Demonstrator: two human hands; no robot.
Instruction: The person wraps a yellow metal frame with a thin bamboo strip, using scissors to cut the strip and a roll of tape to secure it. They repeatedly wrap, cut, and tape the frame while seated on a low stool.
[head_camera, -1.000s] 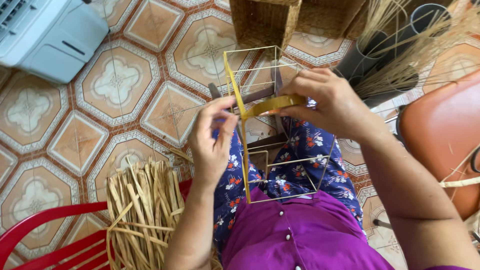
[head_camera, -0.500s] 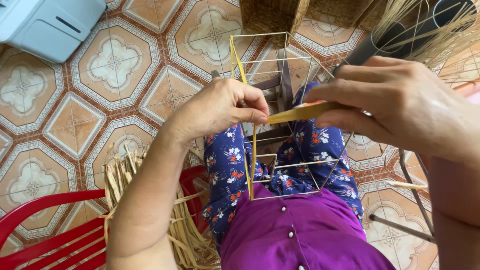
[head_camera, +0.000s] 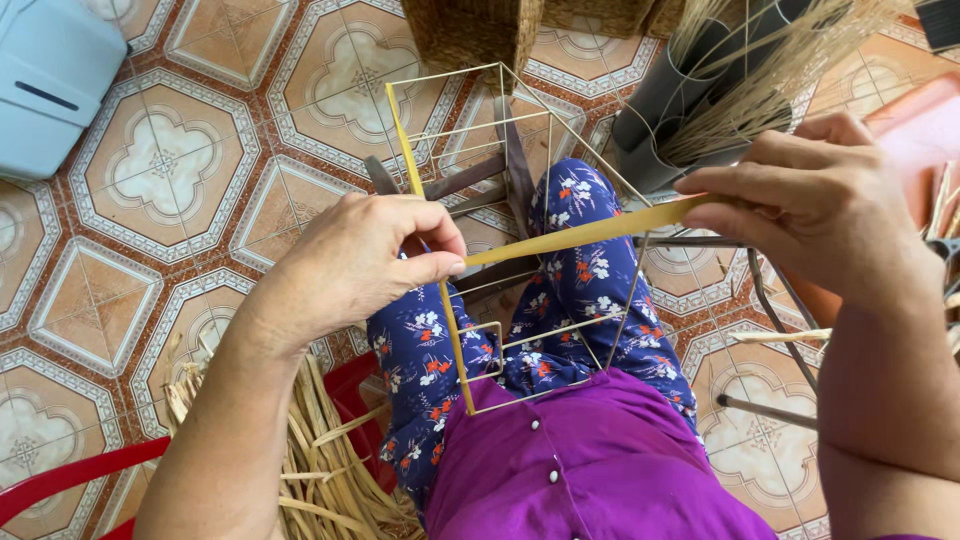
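wire frame (head_camera: 520, 240) on lap | straw bundle (head_camera: 320, 470) left | tubes (head_camera: 680, 110) right-behind | basket (head_camera: 470, 30) behind

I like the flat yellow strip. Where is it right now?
In the head view, the yellow strip stretches across the middle, pinched between the left hand and the right hand, over the wire frame on the lap.
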